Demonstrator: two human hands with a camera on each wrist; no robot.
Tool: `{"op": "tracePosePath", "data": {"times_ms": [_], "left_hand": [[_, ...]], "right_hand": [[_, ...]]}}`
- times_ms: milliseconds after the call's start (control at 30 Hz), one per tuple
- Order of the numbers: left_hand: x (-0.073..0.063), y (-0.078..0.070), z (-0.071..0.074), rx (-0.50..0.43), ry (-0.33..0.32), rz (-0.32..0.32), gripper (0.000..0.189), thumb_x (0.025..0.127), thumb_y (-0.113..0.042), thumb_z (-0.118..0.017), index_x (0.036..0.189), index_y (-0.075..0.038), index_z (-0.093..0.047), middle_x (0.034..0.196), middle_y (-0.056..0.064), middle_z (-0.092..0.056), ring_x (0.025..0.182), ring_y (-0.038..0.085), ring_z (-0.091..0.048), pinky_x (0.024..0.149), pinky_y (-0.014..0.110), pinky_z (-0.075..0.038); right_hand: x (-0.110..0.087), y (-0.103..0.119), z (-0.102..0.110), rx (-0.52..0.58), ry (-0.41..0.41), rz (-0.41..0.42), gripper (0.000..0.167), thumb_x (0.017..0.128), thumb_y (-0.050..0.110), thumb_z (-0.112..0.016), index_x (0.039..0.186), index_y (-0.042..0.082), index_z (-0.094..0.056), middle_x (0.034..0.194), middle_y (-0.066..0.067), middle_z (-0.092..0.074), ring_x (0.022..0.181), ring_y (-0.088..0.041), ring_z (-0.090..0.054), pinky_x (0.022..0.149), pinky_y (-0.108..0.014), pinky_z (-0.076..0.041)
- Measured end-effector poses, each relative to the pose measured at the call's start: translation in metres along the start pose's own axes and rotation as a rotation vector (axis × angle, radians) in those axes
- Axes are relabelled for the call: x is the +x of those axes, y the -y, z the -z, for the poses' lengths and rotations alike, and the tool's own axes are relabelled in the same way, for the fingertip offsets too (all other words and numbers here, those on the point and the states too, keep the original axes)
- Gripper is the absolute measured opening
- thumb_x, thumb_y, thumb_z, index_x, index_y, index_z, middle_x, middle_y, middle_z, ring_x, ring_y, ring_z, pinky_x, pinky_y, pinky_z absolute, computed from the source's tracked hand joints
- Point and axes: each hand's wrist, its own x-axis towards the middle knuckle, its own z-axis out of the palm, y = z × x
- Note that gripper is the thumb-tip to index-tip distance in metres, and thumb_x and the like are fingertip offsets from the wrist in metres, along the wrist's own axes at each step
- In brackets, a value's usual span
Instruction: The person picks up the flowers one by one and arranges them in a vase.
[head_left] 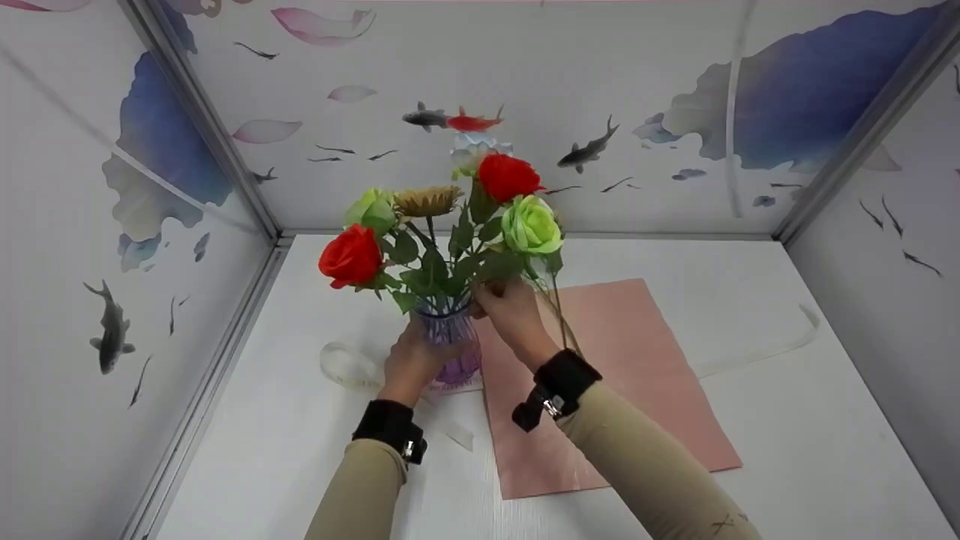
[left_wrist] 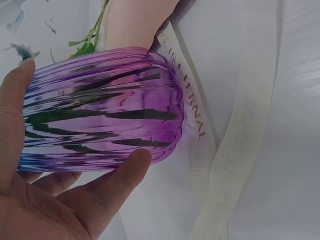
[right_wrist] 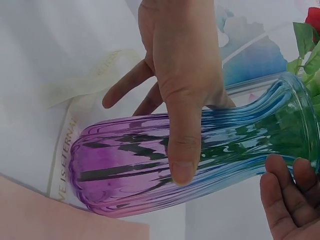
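Observation:
A ribbed glass vase (head_left: 459,364), blue at the top and purple below, holds several artificial flowers. Among them are a red rose (head_left: 350,257), another red rose (head_left: 510,177), a light green rose (head_left: 532,225) and a tan daisy-like flower (head_left: 427,201). My left hand (head_left: 417,356) grips the vase's body from the left, its thumb lying across the glass in the right wrist view. At the vase's rim, my right hand (head_left: 514,311) bends its fingers (right_wrist: 285,190) among the lowest leaves. Leaves hide its thumb and index tips, so I cannot tell what they hold.
Pink wrapping paper (head_left: 622,390) lies flat to the right of the vase. Loose stems (head_left: 566,330) cross it behind my right wrist. A cream ribbon (left_wrist: 245,125) with printed letters winds around the vase's base. Patterned walls (head_left: 540,75) enclose the white table (head_left: 262,420).

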Motion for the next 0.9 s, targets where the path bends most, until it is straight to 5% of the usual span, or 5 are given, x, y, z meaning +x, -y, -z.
{"op": "tracePosePath", "data": {"times_ms": [167, 400, 633, 900], "left_hand": [[0.000, 0.000, 0.000, 0.005, -0.001, 0.003, 0.104, 0.078, -0.058, -0.081, 0.156, -0.011, -0.031, 0.146, 0.014, -0.057, 0.131, 0.038, -0.058, 0.108, 0.058, -0.046], [0.000, -0.002, 0.001, -0.001, 0.003, -0.006, 0.103, 0.078, -0.056, -0.082, 0.155, -0.011, -0.031, 0.147, 0.014, -0.057, 0.132, 0.037, -0.057, 0.108, 0.058, -0.045], [-0.002, -0.003, 0.001, -0.030, 0.020, 0.013, 0.107, 0.077, -0.056, -0.083, 0.158, -0.011, -0.029, 0.151, 0.016, -0.053, 0.136, 0.037, -0.053, 0.112, 0.059, -0.041], [-0.003, -0.003, 0.001, 0.003, 0.028, 0.030, 0.108, 0.079, -0.058, -0.078, 0.160, -0.010, -0.024, 0.155, 0.014, -0.049, 0.138, 0.037, -0.051, 0.112, 0.059, -0.041]], "right_hand": [[0.007, 0.000, 0.003, 0.131, 0.034, -0.074, 0.035, 0.100, 0.018, -0.066, 0.127, -0.001, -0.055, 0.090, -0.012, -0.066, 0.070, -0.018, -0.066, 0.074, -0.035, -0.061], [0.017, 0.007, 0.009, 0.187, 0.081, -0.150, 0.028, 0.099, 0.019, -0.068, 0.113, 0.000, -0.055, 0.078, -0.008, -0.057, 0.063, -0.019, -0.061, 0.070, -0.033, -0.059], [0.023, 0.012, 0.012, 0.191, 0.090, -0.214, 0.027, 0.097, 0.023, -0.072, 0.106, 0.003, -0.056, 0.095, -0.008, -0.056, 0.059, -0.013, -0.053, 0.066, -0.028, -0.054], [0.019, 0.001, 0.018, 0.262, 0.183, -0.197, 0.023, 0.100, 0.024, -0.069, 0.104, 0.004, -0.057, 0.075, -0.002, -0.049, 0.061, -0.016, -0.055, 0.071, -0.030, -0.055]]}}
